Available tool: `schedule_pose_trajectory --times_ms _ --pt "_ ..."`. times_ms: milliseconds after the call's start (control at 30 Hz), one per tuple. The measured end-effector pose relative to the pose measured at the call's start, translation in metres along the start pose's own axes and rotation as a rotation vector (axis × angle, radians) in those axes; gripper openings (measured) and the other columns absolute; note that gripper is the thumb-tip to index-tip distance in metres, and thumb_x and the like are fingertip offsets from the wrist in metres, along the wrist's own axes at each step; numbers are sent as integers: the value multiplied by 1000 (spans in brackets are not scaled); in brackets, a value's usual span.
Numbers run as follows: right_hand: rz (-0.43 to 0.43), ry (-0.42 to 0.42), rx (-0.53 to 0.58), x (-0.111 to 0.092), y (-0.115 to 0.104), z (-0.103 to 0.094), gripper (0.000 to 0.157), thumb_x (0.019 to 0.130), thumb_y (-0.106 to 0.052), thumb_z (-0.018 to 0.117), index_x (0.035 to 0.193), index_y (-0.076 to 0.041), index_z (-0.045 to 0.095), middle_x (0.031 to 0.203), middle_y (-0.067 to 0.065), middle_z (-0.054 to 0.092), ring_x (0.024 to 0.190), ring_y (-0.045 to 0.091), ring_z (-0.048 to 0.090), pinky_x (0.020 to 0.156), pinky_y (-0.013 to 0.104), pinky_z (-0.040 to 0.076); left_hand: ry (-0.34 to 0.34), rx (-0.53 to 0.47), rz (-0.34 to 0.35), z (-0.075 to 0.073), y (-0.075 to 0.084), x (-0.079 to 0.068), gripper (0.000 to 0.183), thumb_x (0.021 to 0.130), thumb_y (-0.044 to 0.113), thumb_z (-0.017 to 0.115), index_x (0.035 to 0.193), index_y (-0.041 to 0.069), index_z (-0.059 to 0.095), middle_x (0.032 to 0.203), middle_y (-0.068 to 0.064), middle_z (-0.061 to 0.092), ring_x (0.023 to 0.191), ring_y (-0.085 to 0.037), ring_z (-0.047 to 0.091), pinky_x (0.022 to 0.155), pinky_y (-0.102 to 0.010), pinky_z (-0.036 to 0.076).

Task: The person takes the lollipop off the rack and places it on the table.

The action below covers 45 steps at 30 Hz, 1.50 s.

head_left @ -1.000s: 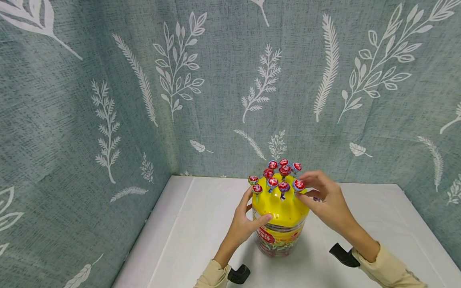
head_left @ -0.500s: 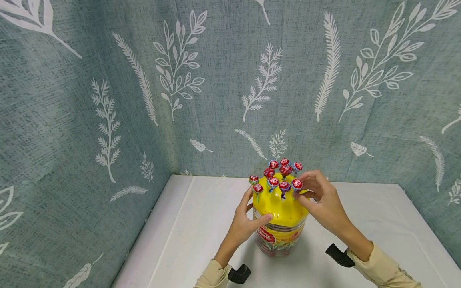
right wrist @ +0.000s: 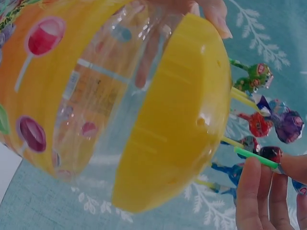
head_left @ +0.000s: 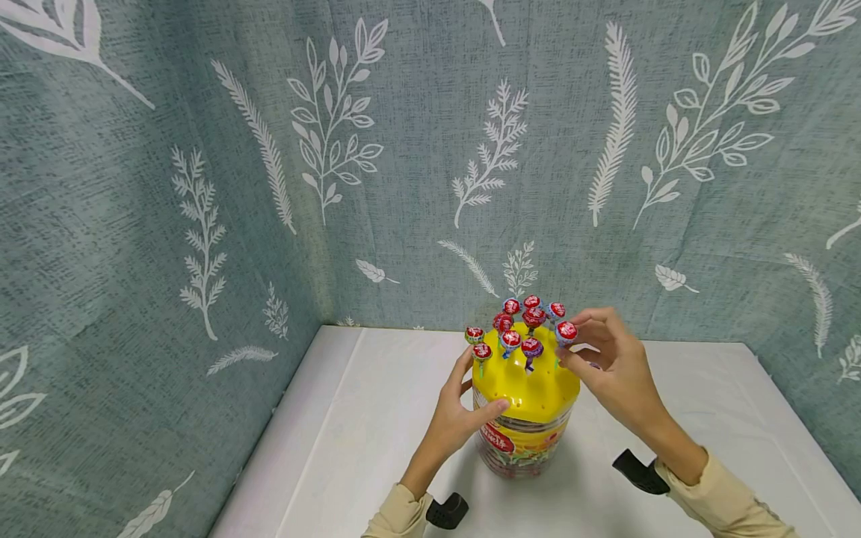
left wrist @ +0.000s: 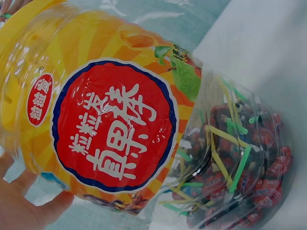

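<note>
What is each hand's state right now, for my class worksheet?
Left hand: holding the yellow-lidded jar.
Right hand: pinching a green-stemmed lollipop.

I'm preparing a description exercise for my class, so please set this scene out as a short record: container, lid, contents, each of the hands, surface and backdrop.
Container: clear jar with an orange and red label, upright
Lid: yellow lid, on the jar, small holes visible
On top: standing lollipops, wrapped
Contents: loose lollipops, green and yellow sticks
Left hand: holds the jar's side, thumb on the lid
Right hand: pinches a green-stick lollipop
Surface: white table
Backdrop: leaf-print curtain, blue-green
</note>
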State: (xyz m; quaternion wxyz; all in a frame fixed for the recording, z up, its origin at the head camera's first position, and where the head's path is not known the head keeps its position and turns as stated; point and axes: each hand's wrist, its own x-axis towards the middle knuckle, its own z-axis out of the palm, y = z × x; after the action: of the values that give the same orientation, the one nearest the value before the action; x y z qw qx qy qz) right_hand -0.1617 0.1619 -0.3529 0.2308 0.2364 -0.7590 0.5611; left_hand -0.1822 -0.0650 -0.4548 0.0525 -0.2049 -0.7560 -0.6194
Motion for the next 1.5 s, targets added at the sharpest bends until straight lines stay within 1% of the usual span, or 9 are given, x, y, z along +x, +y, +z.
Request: schedule_pose_trajectory --times_ms 167,333,433,567,767,1033,1167,1267,1500 --pt "2 -1 -17 1 0 -6 44 78 16 66 115 1 50 97 10 62 88 11 61 72 20 53 3 5 0 0 -1 0 85 80 43 72 149 31 24 147 7 35 135 -16 30 105 -47 33" --pt "-2 -13 -27 1 5 -14 44 78 16 66 116 2 48 98 5 62 86 10 61 69 20 54 3 8 11 0 -1 0 84 80 42 71 149 30 24 147 6 36 134 -18 31 104 -48 34" --pt "0 -9 -39 1 7 -19 44 78 16 66 116 2 48 98 6 61 86 11 61 68 20 54 4 9 10 -1 -2 1 84 80 43 71 149 30 24 146 6 36 134 -18 32 104 -48 34" --pt "16 5 -53 0 11 -27 45 77 16 67 116 2 48 99 11 61 86 11 60 70 19 53 6 11 6 0 -3 1 84 80 43 71 149 30 25 146 7 37 134 -17 32 104 -47 34" --pt "44 20 -60 -2 22 -38 49 76 17 67 118 3 47 101 7 61 84 11 61 67 20 54 9 14 1 0 -3 1 83 80 42 72 148 33 25 146 9 36 134 -14 31 104 -46 34" --pt "118 47 -110 -6 36 -48 48 79 12 68 120 1 47 99 0 62 83 9 61 64 21 54 11 15 -2 0 -3 0 83 80 43 71 148 32 25 147 9 35 134 -15 31 104 -46 34" --pt "153 55 -129 -8 44 -53 46 81 9 68 120 1 46 99 3 62 82 9 61 63 23 55 6 9 -3 -1 -3 0 83 80 42 71 148 32 25 146 9 35 134 -14 31 104 -45 34" --pt "173 56 -131 -10 51 -57 46 81 8 68 121 1 46 99 4 62 81 9 61 62 24 55 0 6 -3 -1 -4 1 83 81 40 71 149 30 24 147 8 35 134 -15 31 104 -45 34" --pt "218 64 -194 -15 69 -66 46 82 4 69 121 -1 45 94 -4 61 76 6 62 60 25 55 -5 -7 2 0 -3 1 87 80 35 72 150 23 23 149 3 33 136 -19 30 105 -47 32"
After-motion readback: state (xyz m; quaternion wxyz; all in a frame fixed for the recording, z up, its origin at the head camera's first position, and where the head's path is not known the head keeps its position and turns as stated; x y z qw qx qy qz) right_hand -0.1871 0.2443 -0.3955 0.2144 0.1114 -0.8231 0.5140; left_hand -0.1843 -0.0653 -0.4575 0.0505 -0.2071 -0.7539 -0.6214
